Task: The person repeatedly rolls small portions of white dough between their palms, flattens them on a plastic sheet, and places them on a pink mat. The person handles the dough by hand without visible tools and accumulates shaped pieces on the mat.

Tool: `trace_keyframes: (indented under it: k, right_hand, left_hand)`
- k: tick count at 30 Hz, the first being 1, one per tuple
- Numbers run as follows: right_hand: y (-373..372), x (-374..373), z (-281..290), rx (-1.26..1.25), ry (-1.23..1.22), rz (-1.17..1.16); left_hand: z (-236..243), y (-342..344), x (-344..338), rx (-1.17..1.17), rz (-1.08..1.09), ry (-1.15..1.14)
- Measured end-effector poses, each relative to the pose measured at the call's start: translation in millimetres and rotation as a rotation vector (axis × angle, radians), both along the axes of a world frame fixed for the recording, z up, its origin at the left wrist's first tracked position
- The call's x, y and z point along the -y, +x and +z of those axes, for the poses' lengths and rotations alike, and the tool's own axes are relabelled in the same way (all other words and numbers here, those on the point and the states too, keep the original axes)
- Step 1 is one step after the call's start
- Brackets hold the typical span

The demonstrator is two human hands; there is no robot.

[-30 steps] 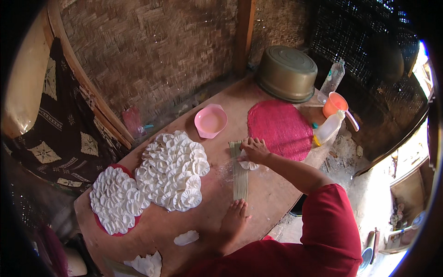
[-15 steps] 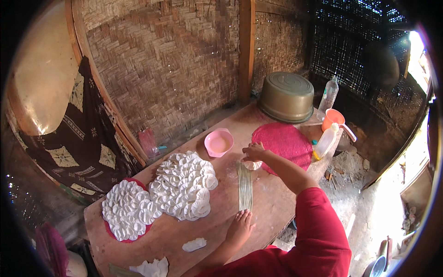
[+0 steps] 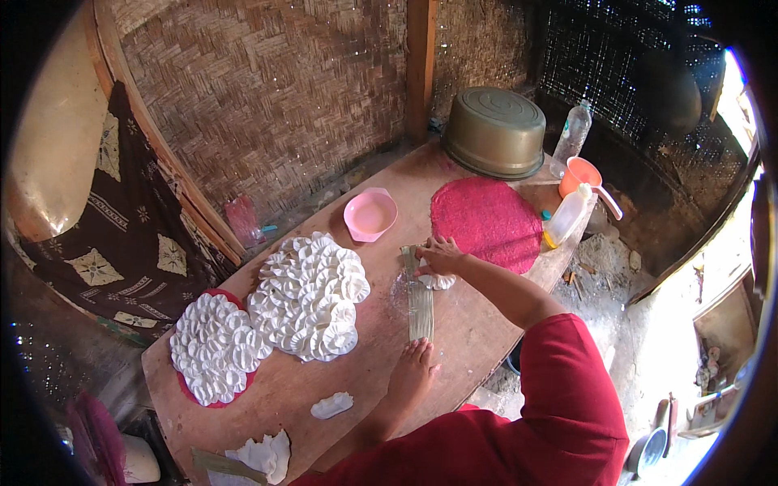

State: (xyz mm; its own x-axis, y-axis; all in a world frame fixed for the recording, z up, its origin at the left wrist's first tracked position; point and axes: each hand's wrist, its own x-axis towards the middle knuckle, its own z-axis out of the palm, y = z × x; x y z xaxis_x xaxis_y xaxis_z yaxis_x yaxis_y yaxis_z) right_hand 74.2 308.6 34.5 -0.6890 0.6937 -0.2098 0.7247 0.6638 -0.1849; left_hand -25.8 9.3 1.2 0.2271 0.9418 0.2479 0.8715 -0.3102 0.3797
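Note:
A pale green, ribbed leaf strip (image 3: 421, 312) lies lengthwise on the wooden table. My left hand (image 3: 412, 374) rests at its near end, fingers stretched out with the tips touching the strip. Over its far end is my right hand (image 3: 440, 256), fingers bent down and closed; what they hold is hidden. A white dough piece (image 3: 438, 282) shows just below that hand, beside the strip. To the left are two heaps of thin white ruffled dough rounds, a large heap (image 3: 308, 296) and a smaller heap (image 3: 215, 347) on a red round mat.
Behind are a pink bowl (image 3: 370, 215) and an upturned metal pot (image 3: 496, 134). A red round mat (image 3: 486, 223), clear bottle (image 3: 573, 134), orange dipper (image 3: 581, 174) and squat bottle (image 3: 568, 217) stand right. Dough scraps (image 3: 263, 455) and a flat dough piece (image 3: 331, 405) lie near me.
My right hand has come nearer along the strip, its fingers now lying over the strip. My left hand stays at the near end. The whole view has shifted slightly.

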Motion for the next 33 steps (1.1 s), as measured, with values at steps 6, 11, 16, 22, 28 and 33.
trace_keyframes:
  k: [6, 11, 16, 22, 28, 33]
  right_hand:
    - [-11.8, 7.5, 30.8, 0.006, 0.081, -0.004]
    - [13.1, 69.5, 62.7, -0.361, -0.039, 0.046]
    - [61.4, 118.1, 72.1, -0.61, -0.2, 0.012]
    - [100.0, 146.9, 91.2, -0.839, -0.025, -0.314]
    - [72.7, 189.1, 96.9, -1.303, -0.528, -0.274]
    - [65.0, 202.0, 92.2, -1.202, -0.501, -0.232]
  left_hand:
    - [-8.4, -12.8, -17.9, 0.27, 0.031, -0.117]
    - [-2.2, -50.8, -61.2, 1.145, 0.447, 0.2]
    - [32.1, -81.2, -57.1, 0.992, 0.229, -0.517]
    - [76.2, -48.5, -39.7, 0.322, 0.288, 0.127]
    - [105.1, -9.7, -31.4, 2.095, 0.05, -0.721]
    - [108.0, 0.4, -18.1, 1.726, 0.103, -0.532]
